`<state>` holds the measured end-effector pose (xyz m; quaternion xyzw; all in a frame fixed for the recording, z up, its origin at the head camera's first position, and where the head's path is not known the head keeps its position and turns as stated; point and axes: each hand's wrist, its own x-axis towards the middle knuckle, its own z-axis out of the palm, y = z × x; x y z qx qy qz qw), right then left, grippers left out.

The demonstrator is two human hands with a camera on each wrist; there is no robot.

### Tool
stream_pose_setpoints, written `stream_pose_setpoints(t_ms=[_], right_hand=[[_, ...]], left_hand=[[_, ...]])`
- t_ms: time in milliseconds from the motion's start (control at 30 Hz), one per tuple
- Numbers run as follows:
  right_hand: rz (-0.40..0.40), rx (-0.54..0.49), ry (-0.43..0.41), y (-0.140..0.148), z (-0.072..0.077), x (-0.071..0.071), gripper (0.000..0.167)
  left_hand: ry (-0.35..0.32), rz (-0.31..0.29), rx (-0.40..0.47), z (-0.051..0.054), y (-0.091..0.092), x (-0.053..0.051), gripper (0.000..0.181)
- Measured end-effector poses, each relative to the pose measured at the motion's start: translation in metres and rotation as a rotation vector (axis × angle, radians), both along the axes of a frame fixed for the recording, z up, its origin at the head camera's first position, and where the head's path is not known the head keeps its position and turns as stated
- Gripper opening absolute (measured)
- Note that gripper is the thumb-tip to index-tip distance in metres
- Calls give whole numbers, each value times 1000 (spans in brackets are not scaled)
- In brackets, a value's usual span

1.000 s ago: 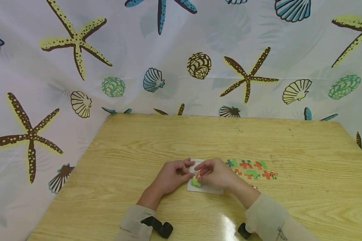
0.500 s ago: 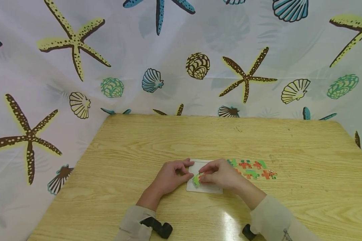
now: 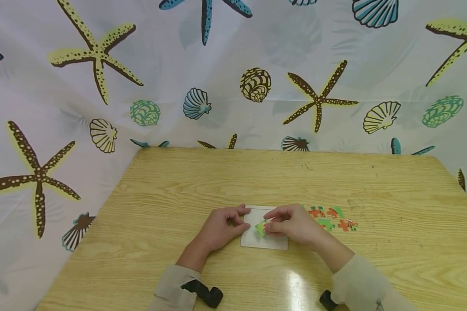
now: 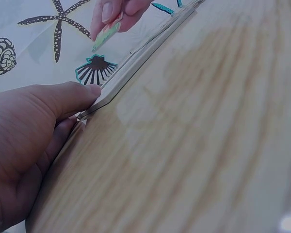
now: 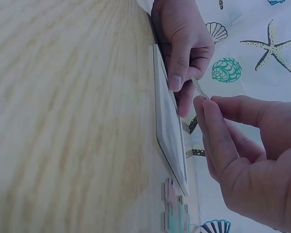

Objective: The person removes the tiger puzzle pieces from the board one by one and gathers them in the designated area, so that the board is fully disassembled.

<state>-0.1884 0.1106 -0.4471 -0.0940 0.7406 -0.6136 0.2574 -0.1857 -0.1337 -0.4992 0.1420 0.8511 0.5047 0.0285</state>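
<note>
In the head view my left hand (image 3: 222, 229) holds the left edge of a white puzzle tray (image 3: 249, 241). Its thumb lies on the tray's rim (image 4: 121, 73) in the left wrist view. My right hand (image 3: 295, 226) pinches a green and orange jigsaw puzzle piece (image 3: 260, 228) between thumb and fingertips. That piece is tilted and raised above the tray. Seen edge-on in the right wrist view, the puzzle piece (image 5: 199, 88) sits at the right fingertips, close to the left hand (image 5: 182, 43). The fingers cover part of the piece.
Several loose orange and green puzzle pieces (image 3: 327, 223) lie right of the tray, some hidden behind my right hand. A wood-grain table (image 3: 171, 181) carries everything. A cloth (image 3: 225, 65) printed with starfish and shells hangs behind it.
My right hand has lifted the puzzle piece off the tray's left part and moved right with it. The left hand has stayed at the tray's edge.
</note>
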Motion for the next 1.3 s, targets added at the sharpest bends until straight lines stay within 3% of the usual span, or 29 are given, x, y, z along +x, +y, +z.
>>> stream_pose_setpoints(t_ms=[400, 667, 1300], right_hand=[[-13, 16, 12, 17, 0, 1, 23], [-56, -14, -29, 32, -1, -1, 25], [-9, -45, -25, 73, -1, -1, 32]], left_hand=[[5, 10, -1, 0, 1, 0, 15], [-17, 12, 11, 2, 2, 1, 16], [-2, 7, 26, -1, 1, 0, 15]])
